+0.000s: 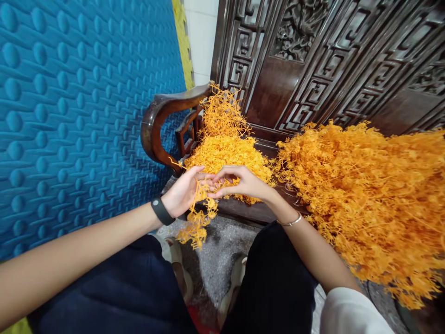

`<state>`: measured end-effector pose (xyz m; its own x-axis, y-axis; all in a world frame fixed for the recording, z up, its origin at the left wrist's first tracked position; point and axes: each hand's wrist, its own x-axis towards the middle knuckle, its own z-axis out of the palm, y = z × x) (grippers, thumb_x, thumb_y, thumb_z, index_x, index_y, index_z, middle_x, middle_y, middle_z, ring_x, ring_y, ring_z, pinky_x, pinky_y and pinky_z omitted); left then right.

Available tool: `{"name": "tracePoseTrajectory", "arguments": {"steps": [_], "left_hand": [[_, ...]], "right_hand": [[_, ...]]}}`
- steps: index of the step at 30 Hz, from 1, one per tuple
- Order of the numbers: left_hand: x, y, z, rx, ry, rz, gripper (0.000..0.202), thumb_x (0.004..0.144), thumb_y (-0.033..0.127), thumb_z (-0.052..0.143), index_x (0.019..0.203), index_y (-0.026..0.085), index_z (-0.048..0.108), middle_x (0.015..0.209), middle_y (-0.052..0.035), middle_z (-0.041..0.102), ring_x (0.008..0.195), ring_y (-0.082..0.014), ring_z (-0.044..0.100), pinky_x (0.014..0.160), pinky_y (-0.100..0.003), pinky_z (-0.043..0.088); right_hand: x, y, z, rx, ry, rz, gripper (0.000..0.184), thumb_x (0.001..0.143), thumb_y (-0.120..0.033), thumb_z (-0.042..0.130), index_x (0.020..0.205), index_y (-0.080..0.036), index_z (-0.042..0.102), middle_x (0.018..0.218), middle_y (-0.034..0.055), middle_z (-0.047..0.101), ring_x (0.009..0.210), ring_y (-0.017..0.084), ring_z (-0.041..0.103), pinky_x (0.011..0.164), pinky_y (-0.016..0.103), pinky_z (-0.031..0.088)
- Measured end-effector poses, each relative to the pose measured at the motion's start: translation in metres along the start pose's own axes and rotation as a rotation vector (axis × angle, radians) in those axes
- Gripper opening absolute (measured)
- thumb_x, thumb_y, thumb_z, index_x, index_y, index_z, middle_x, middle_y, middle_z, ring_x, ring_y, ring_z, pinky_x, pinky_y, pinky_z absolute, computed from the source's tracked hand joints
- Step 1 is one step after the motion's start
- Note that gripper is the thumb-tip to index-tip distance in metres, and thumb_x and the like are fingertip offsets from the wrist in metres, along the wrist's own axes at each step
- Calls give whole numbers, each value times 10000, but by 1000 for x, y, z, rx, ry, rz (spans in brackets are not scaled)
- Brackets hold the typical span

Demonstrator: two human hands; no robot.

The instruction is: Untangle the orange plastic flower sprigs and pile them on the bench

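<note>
Two hands [245, 182] near bench edge [238, 211], strands [198, 221] hanging over floor [217, 264]

1. Gleams as varnished wood on the carved panel [276, 88] at one o'clock and the armrest [153, 115] at ten.
2. Looks foamy, matt and studded across the mat [66, 134] at nine o'clock.
3. Looks rough and frizzy, of uncertain material, in the orange strands [375, 197] at three o'clock.
4. Shines like smooth metal on the bracelet [294, 221] at four o'clock.

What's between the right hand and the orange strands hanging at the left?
Nothing visible. The right hand is at the finger ends of the left hand, close beside the strands; whether it touches them is unclear.
</note>
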<state>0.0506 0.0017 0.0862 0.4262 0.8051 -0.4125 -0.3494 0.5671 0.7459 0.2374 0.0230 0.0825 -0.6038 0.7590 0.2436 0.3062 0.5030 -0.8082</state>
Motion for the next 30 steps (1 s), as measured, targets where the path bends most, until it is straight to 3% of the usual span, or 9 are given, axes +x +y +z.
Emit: {"name": "tracePoseTrajectory", "arguments": {"steps": [3,6,10,15,20,23,26,27,30], "left_hand": [[0,-1,-2,113,-21,14,248,867,236,454,785,116,655,717,-59,633,704,-160,620,644,-298,546],[0,-4,-4,308,-89,60,128,796,219,569,807,122,653,790,-57,628,789,-175,602,613,-294,543],[1,-3,-4,528,-95,98,181,726,295,664,803,133,637,762,-30,595,702,-138,553,479,-211,446],[2,3,0,613,-60,192,150,722,272,658,735,135,597,678,1,572,588,-81,502,480,-184,357],[8,6,1,517,-1,206,58,709,176,622,723,122,607,572,24,535,486,-51,437,437,-163,274],[3,3,0,497,34,143,43,694,124,600,657,109,616,508,25,496,436,-43,397,390,-150,229],[-12,-5,2,496,13,8,72,695,116,599,630,107,629,464,17,491,399,-45,400,361,-142,232],[-17,-8,2,487,-19,-12,73,703,131,605,640,113,637,477,7,514,408,-53,432,361,-140,252],[-28,-13,4,515,-178,-37,72,717,176,624,665,134,652,558,-38,614,490,-108,566,385,-153,345]], "right_hand": [[-2,-2,6,-59,-5,-61,207,716,-347,729,765,-170,634,783,0,610,717,119,524,696,271,394],[-2,3,8,14,6,-17,198,772,-349,668,731,-170,595,740,-5,597,719,124,540,714,279,406],[1,10,12,154,39,24,171,779,-326,642,733,-176,573,745,-2,594,733,131,535,722,294,404],[6,15,23,294,304,74,222,727,-340,670,679,-187,516,691,-18,541,673,120,502,674,291,395],[17,19,33,284,510,99,196,711,-297,647,667,-196,484,660,-29,500,616,105,465,636,279,385],[22,33,10,210,702,123,167,719,-260,600,666,-206,451,664,-25,504,627,109,480,636,270,394],[17,61,-39,126,1061,203,171,716,-242,562,656,-213,404,639,-34,475,595,101,457,616,249,389],[14,71,-55,98,1128,209,159,709,-246,566,668,-212,416,628,-37,460,587,100,448,614,246,389],[5,98,-83,4,1086,239,183,651,-310,620,682,-203,475,669,-22,506,606,108,454,618,250,401]]}}
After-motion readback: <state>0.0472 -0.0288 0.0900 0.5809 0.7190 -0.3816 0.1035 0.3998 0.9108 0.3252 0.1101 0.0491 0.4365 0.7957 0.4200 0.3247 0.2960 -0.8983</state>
